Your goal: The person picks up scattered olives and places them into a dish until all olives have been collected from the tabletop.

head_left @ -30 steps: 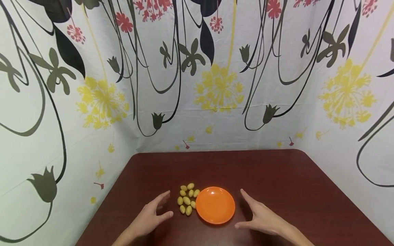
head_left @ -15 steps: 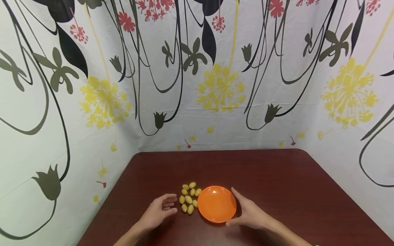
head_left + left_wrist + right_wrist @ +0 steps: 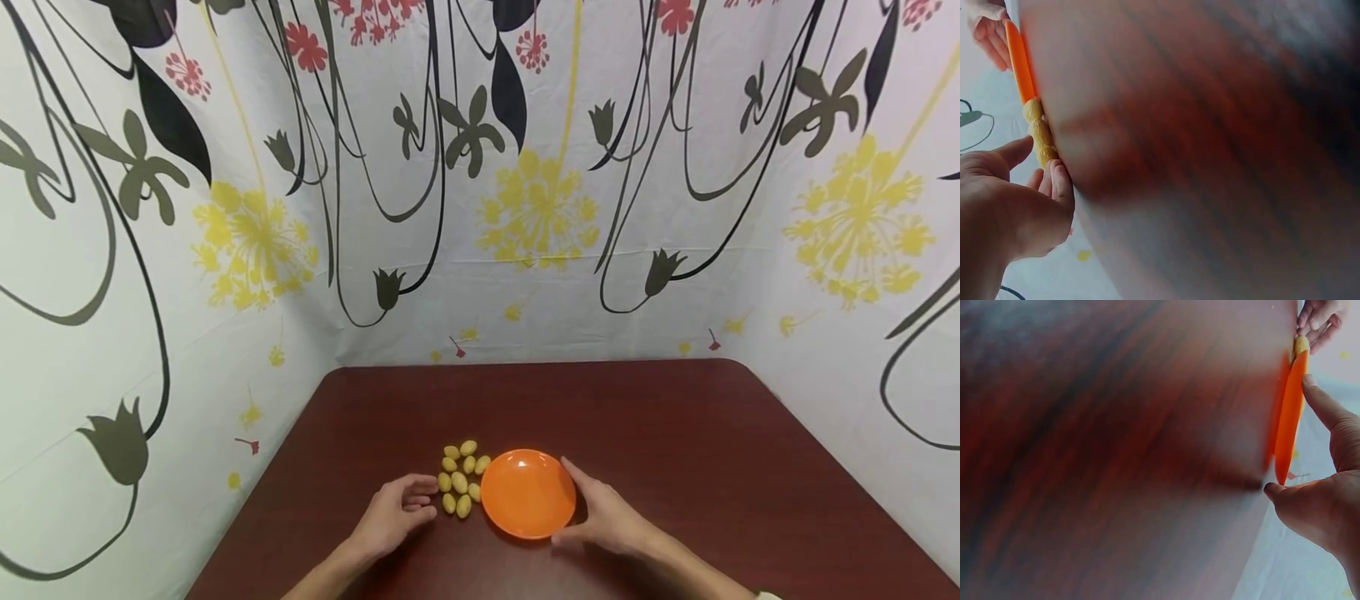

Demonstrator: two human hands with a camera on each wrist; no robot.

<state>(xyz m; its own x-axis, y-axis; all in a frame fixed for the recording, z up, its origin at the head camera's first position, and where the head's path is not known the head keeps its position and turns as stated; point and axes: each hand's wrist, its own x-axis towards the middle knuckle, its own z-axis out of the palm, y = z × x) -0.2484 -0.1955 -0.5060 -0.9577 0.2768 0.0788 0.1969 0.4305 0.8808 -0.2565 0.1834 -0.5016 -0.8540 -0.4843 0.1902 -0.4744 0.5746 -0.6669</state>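
An orange plate point(image 3: 528, 493) lies flat on the dark red-brown table point(image 3: 540, 408). Just left of it sit several small yellow-green ovals point(image 3: 459, 482), olive-like in shape, in a loose cluster. My left hand point(image 3: 396, 512) is beside that cluster, fingers relaxed and fingertips right at the nearest ovals. The left wrist view shows the gap between thumb and fingers facing the ovals point(image 3: 1041, 134). My right hand point(image 3: 609, 515) rests at the plate's right side, thumb and forefinger spread wide along the rim; the right wrist view has the plate point(image 3: 1290, 419) edge-on between them.
White cloth point(image 3: 480, 208) printed with flowers and stems hangs behind the table and along both sides. The table's far edge point(image 3: 540, 363) has rounded corners and meets the cloth.
My right hand has moved left to the plate's rim. My left hand has moved right, up to the ovals. The plate and ovals keep their places.
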